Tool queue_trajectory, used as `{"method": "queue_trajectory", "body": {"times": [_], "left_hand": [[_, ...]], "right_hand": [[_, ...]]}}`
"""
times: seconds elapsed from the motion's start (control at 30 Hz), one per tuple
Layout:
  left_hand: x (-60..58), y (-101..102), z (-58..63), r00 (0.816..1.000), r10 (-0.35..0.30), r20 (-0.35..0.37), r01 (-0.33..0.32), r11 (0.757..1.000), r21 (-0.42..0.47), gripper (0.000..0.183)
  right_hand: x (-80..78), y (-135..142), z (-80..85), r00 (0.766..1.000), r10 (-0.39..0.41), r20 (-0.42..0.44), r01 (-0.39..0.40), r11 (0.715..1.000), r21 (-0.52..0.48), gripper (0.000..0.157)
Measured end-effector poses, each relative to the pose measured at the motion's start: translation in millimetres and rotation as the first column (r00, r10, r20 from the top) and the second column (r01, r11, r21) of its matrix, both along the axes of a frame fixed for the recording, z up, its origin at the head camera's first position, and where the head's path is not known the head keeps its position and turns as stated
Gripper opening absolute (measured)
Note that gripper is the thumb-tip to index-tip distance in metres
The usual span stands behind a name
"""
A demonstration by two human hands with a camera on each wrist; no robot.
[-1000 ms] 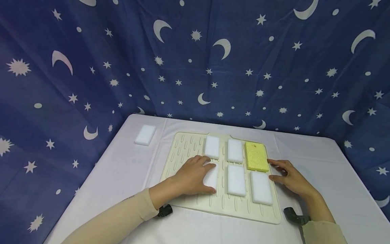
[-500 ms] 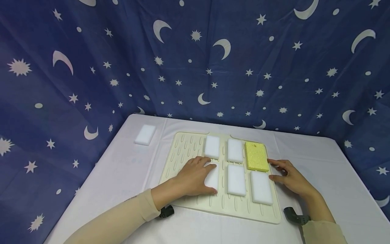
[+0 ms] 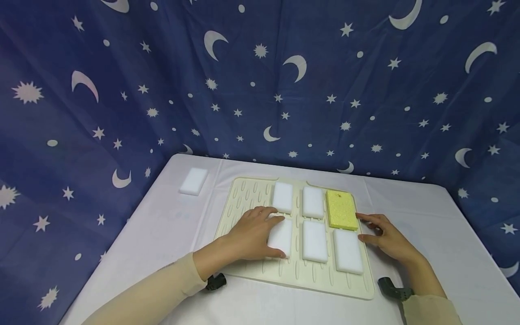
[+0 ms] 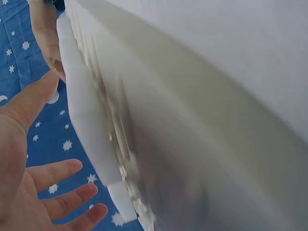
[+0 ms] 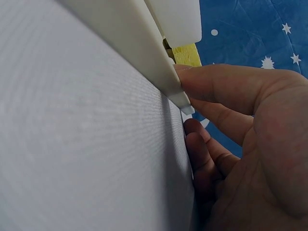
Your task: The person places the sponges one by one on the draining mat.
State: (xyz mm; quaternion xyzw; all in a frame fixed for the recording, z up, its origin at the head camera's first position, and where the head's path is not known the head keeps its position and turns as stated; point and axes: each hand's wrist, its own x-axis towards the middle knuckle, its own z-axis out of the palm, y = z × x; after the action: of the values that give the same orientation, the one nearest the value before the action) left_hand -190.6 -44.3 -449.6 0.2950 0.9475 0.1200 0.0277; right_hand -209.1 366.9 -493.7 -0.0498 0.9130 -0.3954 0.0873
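My left hand (image 3: pixel 252 234) hovers over the left part of a cream ridged mat (image 3: pixel 243 203), thumb and fingers spread about a white sponge (image 3: pixel 281 238). In the left wrist view, the fingers of the left hand (image 4: pixel 33 168) stand apart from the white sponges. My right hand (image 3: pixel 387 237) rests at the mat's right edge, its thumb and forefinger touching the rim beside a yellow sponge (image 3: pixel 342 209) and a white sponge (image 3: pixel 348 251). The right wrist view shows the right hand's (image 5: pixel 236 125) other fingers loosely bent near the tablecloth.
More white sponges lie on the mat: back left (image 3: pixel 282 197), back middle (image 3: pixel 313 202) and front middle (image 3: pixel 314 240). Another white sponge (image 3: pixel 193 181) lies on the white-covered table (image 3: pixel 308 311), left of the mat. A blue curtain (image 3: pixel 260 90) hangs behind.
My left hand has drawn back slightly to the left, baring more of the white sponge beneath it. The right hand keeps its place at the mat's edge. The head view has tilted slightly.
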Motion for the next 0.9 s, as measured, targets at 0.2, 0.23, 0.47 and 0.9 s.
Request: {"method": "queue_trajectory", "body": {"times": [0.2, 0.23, 0.47, 0.9], "left_hand": [[-1.0, -22, 7.5, 1.000, 0.010, 0.004, -0.010, 0.999, 0.052, 0.091], [-1.1, -26, 9.0, 1.000, 0.013, -0.002, -0.013, 0.998, 0.059, 0.090], [-5.0, -59, 19.9, 0.998, 0.059, -0.006, -0.057, 0.989, 0.134, 0.088], [-23.4, -120, 29.1, 0.981, 0.191, 0.008, -0.190, 0.969, 0.157, 0.087]], "right_hand": [[0.9, 1, 0.5, 1.000, 0.004, -0.007, -0.004, 1.000, 0.013, 0.073], [0.7, 1, 0.2, 1.000, 0.004, -0.007, -0.004, 1.000, 0.012, 0.073], [0.7, 0, -0.8, 1.000, 0.000, -0.007, 0.000, 1.000, -0.007, 0.072], [-0.9, 3, -1.4, 1.000, -0.004, -0.003, 0.004, 1.000, 0.011, 0.072]]}}
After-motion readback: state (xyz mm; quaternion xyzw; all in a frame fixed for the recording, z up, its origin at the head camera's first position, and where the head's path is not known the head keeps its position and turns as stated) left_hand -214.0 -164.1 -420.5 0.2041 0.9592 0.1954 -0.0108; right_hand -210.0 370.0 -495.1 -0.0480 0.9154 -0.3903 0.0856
